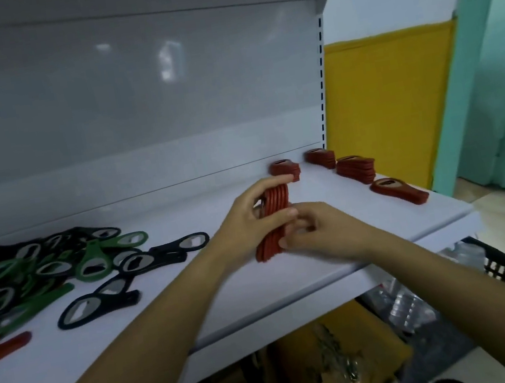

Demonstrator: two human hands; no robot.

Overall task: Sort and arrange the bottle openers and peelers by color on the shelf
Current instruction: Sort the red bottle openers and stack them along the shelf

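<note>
A bundle of red bottle openers stands on edge on the white shelf, held between both hands. My left hand wraps its upper part from the left. My right hand pinches its lower part from the right. Several stacks of red openers lie at the shelf's right end: one just behind my hands, one by the back corner, one nearer, and a low one near the front edge. A mixed heap of green and black openers covers the left side.
A lone red opener lies at the far left near the front. Two black openers lie apart from the heap. A yellow end panel closes the shelf's right side. Below the shelf are boxes, plastic packs and a black basket.
</note>
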